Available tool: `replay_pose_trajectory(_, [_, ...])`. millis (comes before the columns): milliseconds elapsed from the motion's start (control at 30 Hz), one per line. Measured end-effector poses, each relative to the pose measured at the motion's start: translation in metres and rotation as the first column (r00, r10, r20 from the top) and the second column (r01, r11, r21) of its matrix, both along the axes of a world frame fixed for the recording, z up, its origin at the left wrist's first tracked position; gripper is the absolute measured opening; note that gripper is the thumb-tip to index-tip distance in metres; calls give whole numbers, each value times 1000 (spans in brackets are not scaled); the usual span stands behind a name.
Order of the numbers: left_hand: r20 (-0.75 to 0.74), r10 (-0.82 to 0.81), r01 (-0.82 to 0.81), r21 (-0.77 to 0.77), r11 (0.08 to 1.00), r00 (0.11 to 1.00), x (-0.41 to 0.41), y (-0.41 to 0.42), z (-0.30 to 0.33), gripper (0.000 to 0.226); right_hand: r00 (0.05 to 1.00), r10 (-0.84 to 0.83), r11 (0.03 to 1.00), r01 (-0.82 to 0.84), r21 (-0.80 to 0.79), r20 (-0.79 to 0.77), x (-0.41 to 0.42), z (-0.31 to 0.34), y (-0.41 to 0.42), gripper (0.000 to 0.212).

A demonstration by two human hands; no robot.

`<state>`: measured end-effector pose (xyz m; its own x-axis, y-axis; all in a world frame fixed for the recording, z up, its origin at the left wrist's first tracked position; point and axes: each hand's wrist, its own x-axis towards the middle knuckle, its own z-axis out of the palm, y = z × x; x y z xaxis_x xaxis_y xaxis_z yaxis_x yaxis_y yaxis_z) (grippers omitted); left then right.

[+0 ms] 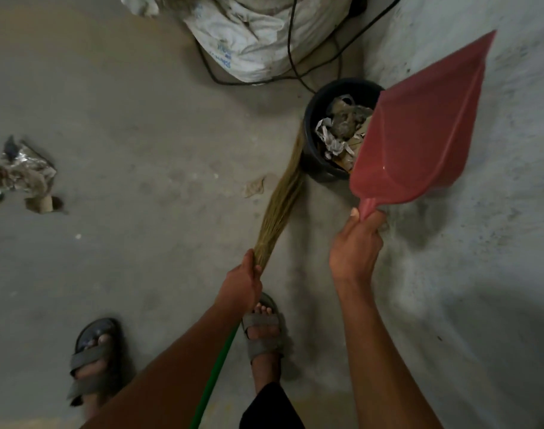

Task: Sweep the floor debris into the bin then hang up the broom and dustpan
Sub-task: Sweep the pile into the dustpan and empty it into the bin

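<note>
Concrete floor (125,103) all round, wall close on the right-hand side. White sack (249,35) with black cables (295,72) lying well ahead of both hands.

Red dustpan (419,125): raised, tilted, held by its handle in the right hand (356,246), fist closed on it. Pan's near corner overlaps the rim of the black bin (314,144), which stands just ahead of that hand, already holding crumpled paper and scraps. Pan face looks bare; judged to be at or just past the tipping step.

Broom (283,193): grass bristles run forward from the left hand (243,286), tips touching or just beside the bin; cannot tell which. Left hand clamped where bristles meet the green handle. Hands apart, one tool each.

Debris pile (20,178) of foil and paper well out to the left of the left hand, not yet swept. One small scrap (253,187) on the floor just beyond the left hand, near the bristles.

Next move, judged: lower the pan to the floor, carry both tools left to the pile, sweep it in, tip again. Hanging up comes after.
</note>
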<state>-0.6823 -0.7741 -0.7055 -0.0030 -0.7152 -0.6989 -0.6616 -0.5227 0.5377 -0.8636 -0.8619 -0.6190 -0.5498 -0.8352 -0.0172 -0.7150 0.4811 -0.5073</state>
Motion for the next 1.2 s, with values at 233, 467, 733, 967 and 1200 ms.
replay_pose_trajectory(233, [169, 244, -261, 90, 961, 955, 59, 40, -8, 39, 987, 137, 990, -134, -41, 83, 70, 18, 48, 25])
replay_pose_trajectory(467, [247, 504, -510, -41, 859, 828, 137, 77, 13, 53, 943, 234, 967, -250, 41, 236, 128, 23, 78, 17])
replay_pose_trajectory(733, [136, 602, -579, -177, 796, 787, 171, 87, 25, 56, 847, 341, 902, -417, 110, 408, 198, 21, 121, 33])
replay_pose_trajectory(967, [137, 480, -486, 13, 874, 867, 222, 90, -16, 59, 808, 352, 840, -495, 220, 472, 269, 4, 120, 62])
replay_pose_trajectory(1200, [210, 709, -724, -5, 690, 674, 315, 126, -36, 62, 759, 434, 776, -588, 227, 485, 324, -13, 132, 42])
